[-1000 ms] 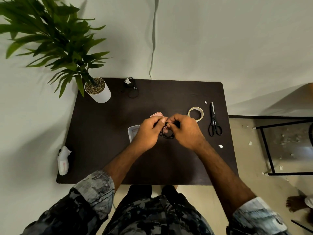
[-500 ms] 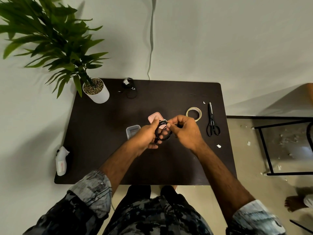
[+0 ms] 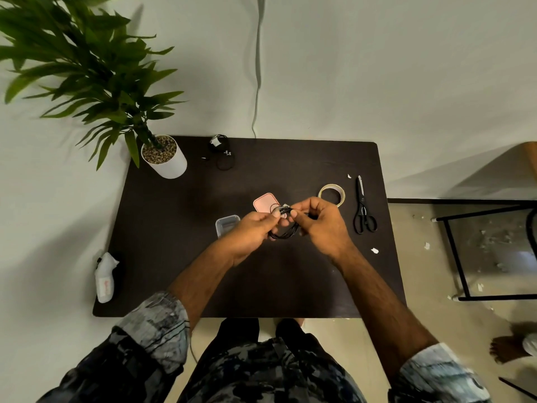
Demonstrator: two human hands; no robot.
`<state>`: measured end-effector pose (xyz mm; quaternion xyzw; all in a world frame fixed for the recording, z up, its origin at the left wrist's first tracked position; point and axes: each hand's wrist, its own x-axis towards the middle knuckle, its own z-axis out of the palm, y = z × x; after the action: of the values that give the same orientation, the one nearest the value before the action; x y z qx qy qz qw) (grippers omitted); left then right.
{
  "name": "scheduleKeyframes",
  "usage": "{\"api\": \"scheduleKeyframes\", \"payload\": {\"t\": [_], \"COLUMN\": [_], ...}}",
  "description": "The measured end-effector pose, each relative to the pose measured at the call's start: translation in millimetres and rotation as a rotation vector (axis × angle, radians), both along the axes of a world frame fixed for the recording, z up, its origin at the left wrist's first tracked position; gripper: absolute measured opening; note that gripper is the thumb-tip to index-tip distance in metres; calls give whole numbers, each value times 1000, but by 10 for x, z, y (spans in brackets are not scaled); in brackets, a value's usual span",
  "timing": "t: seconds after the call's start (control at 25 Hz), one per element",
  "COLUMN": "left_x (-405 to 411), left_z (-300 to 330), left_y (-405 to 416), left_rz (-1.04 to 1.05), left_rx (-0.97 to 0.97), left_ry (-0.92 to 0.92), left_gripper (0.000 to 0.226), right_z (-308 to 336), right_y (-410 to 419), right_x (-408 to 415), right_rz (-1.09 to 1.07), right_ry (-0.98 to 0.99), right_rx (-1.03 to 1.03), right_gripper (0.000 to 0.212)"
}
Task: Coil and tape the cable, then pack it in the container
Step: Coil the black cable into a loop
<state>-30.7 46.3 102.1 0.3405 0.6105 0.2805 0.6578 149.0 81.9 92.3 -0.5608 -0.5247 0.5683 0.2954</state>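
Observation:
A small coil of black cable (image 3: pixel 286 232) hangs between both hands above the middle of the dark table (image 3: pixel 174 228). My left hand (image 3: pixel 250 231) pinches its left side and my right hand (image 3: pixel 322 223) pinches its top, where a pale bit of tape shows. A clear plastic container (image 3: pixel 225 223) sits on the table just left of my left hand. Its pink lid (image 3: pixel 264 202) lies behind the hands. A roll of clear tape (image 3: pixel 331 193) lies to the right, beyond my right hand.
Black scissors (image 3: pixel 363 210) lie right of the tape roll. Another black cable with a white plug (image 3: pixel 219 151) lies at the table's back edge beside a potted plant (image 3: pixel 162 155). A white wrapped object (image 3: pixel 106 277) rests at the left edge. A black metal frame (image 3: pixel 459 257) stands to the right.
The coil has tipped from facing me to lying flatter between the hands. Both hands stayed above the table's middle, fingers shifted around the coil's top.

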Motion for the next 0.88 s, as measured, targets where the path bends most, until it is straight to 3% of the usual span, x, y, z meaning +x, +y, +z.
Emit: {"api": "scheduleKeyframes", "payload": {"t": [0.12,0.32,0.56,0.68,0.88], "left_x": [12,59,142,152,230], "left_z": [36,44,42,67,86], "left_y": [25,16,79,94,89], "left_rz": [-48,119,-10,-117,-51], "left_rx": [-29,-135,85,112,134], "left_ry": [79,-239,84,119,108], "left_gripper": [45,42,40,39,33], "right_z": [-48,-75,-159,-74,-101], "right_y": [-25,-59,-70,-71,-56], "right_x": [54,79,134,124,91], "right_rz": [12,-64,134,251,242], "right_ry": [24,165,65,52,-9], "right_rx": [-14,-73,-19,92,211], "right_gripper": [4,7,24,43,35]}}
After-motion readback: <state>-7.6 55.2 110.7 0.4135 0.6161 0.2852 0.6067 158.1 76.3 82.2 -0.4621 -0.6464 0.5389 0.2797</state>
